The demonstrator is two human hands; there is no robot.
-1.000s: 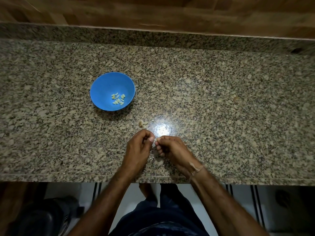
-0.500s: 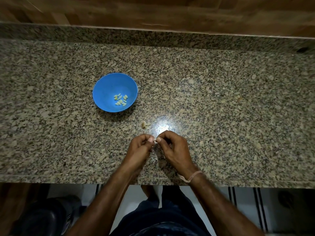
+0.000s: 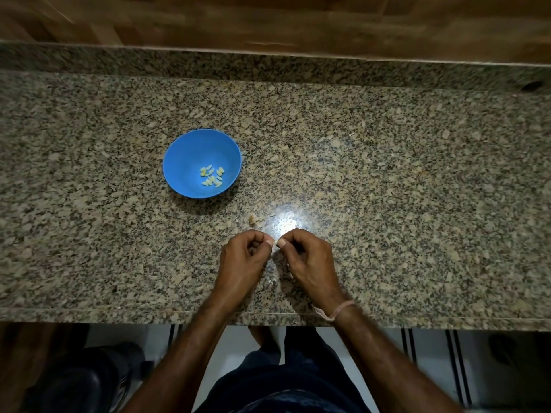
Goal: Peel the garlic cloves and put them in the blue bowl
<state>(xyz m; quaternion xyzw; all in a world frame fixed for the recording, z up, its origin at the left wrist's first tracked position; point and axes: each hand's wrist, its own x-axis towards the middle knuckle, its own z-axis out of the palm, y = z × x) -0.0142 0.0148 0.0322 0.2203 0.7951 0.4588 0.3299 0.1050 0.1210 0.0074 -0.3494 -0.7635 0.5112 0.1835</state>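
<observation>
Both hands stay where they were half a second ago, close together above the front edge of the counter (image 3: 417, 204), thumbs tip to tip. Over the full second the right hand (image 3: 310, 260) has turned so that its back now faces up, and its wristband (image 3: 337, 310) sits nearer the front edge. The bowl (image 3: 185, 150) has not moved on the counter; its small shift in the picture comes from the camera.

The left hand (image 3: 243, 260) is curled narrow, thumb and forefinger pinching inward toward the right. The right hand mirrors it, with its fingers curled under and its thumb and forefinger meeting those of the left. Between the two pinches sits a clove (image 3: 275, 242), of which only a pale speck shows; how much skin is still on it cannot be told.

The bowl stands left of the counter's middle, about halfway between front and back edges, well apart from the hands. Several peeled cloves (image 3: 212, 176) lie in a loose cluster at its bottom, slightly toward its right side.

Skin scraps (image 3: 253, 219) lie on the counter between the bowl and the hands, just beyond the left hand's knuckles. A smaller pale crumb (image 3: 272, 281) lies under the gap between the wrists. A bright glare (image 3: 286, 223) marks the stone just beyond the fingertips. Wood panelling (image 3: 268, 22) runs behind the back edge, and dark trousers (image 3: 283, 383) show below the front edge.
</observation>
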